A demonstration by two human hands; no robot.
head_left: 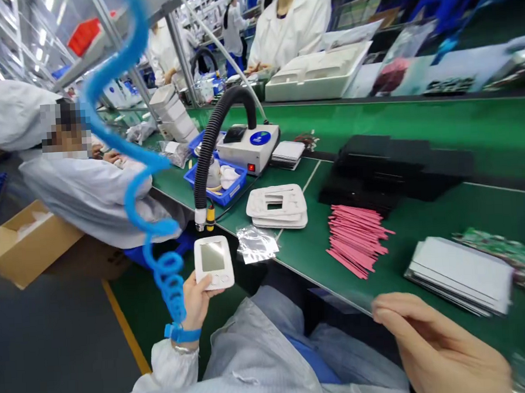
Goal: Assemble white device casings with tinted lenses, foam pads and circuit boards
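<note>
My left hand [196, 302] grips a white handheld device [223, 279] with a grey display, thumb on its front near the round buttons. A blue wrist strap [181, 333] with a coiled blue cord is on that wrist. My right hand [441, 345] is at the lower right, thumb and forefinger pinched together. From its fingertips a faint, blurred piece of clear plastic film [341, 301] extends over the table edge. Between the hands, a clear plastic sheet [257, 243] lies by the edge, close to stacked white plastic housings [296, 206].
Pink strips [357, 238], white flat panels [464, 274], green circuit boards [503, 248] and black sheets [388, 166] lie on the green table [307, 253]. A black hose [209, 146] arches from a box unit [251, 150] beside a blue tray [233, 192]. A co-worker [90, 188] sits left.
</note>
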